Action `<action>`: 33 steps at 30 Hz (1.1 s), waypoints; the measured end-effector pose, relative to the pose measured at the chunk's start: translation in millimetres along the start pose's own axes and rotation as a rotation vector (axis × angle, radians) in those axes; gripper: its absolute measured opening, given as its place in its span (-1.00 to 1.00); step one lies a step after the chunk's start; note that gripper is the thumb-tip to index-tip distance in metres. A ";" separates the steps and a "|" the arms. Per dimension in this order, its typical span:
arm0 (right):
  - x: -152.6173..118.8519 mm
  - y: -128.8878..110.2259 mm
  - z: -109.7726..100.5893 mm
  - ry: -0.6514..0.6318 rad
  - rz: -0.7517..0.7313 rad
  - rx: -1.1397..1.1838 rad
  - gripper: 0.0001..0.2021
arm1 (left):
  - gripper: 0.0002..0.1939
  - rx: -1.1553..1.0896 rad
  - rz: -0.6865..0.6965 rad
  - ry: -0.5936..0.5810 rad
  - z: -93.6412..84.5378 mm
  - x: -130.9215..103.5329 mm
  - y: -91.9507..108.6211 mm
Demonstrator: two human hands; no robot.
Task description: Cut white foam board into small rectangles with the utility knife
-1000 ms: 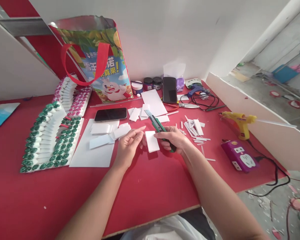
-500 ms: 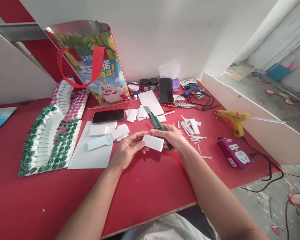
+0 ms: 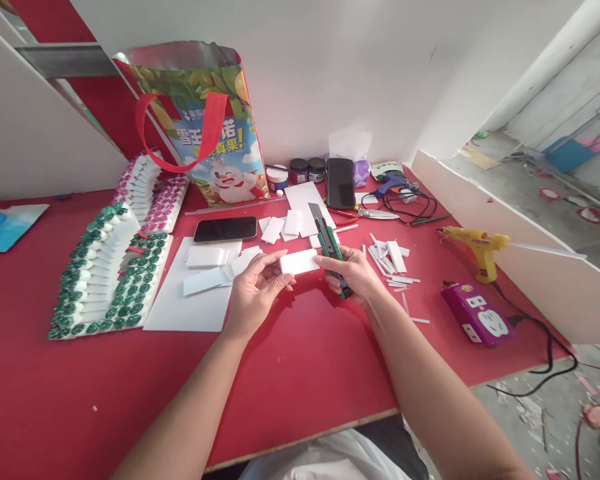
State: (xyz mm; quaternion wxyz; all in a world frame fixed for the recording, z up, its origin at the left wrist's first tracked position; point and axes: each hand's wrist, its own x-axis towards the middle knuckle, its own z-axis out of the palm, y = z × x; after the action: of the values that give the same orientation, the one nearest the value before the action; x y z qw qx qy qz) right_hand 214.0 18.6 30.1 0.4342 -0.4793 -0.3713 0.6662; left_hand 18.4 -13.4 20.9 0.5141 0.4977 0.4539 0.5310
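Between the fingers of my left hand (image 3: 257, 287) is a small white rectangular foam board piece (image 3: 300, 263), held just above the red table. My right hand (image 3: 353, 273) grips a green and black utility knife (image 3: 329, 241), its blade out and pointing away from me. The right thumb touches the near right end of the white piece. Left of my hands, similar white pieces (image 3: 206, 283) lie on a larger white board (image 3: 180, 319). More white rectangles (image 3: 275, 229) lie beyond my hands. White strips and offcuts (image 3: 387, 257) are heaped to the right.
On the right are a yellow hot glue gun (image 3: 475, 241) and a purple power socket (image 3: 477, 313) with a black cable. A printed bag (image 3: 230, 160), two phones, jars and scissors (image 3: 377, 214) stand or lie behind. Green-dotted white pieces (image 3: 113, 273) sit left.
The white piece has been raised and turned more level, and my right thumb now meets its end. The knife blade points more steeply away. The whole view has shifted slightly.
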 end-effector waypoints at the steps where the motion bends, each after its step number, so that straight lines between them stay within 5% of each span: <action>1: 0.6 0.0 -0.9 -0.003 0.008 -0.003 -0.56 | -0.57 -0.021 0.014 -0.014 0.8 -1.1 0.6; 5: 0.9 -0.8 -2.8 -0.014 0.027 -0.002 -0.58 | -0.60 -0.204 -0.011 -0.060 3.7 -2.6 -0.7; 14: -1.4 -2.0 -0.7 -0.056 0.022 -0.006 -0.56 | -0.60 -0.548 -0.372 -0.120 0.9 1.9 -1.2; 33: -1.1 2.0 -1.1 -0.116 0.113 0.058 -0.57 | -0.67 -0.588 -0.446 -0.199 -8.0 4.4 -10.2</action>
State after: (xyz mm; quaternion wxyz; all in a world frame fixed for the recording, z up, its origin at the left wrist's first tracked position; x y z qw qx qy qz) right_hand 214.8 16.9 28.3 0.3875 -0.4470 -0.3488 0.7269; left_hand 11.5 -8.2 10.3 0.7793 0.2672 0.3272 0.4629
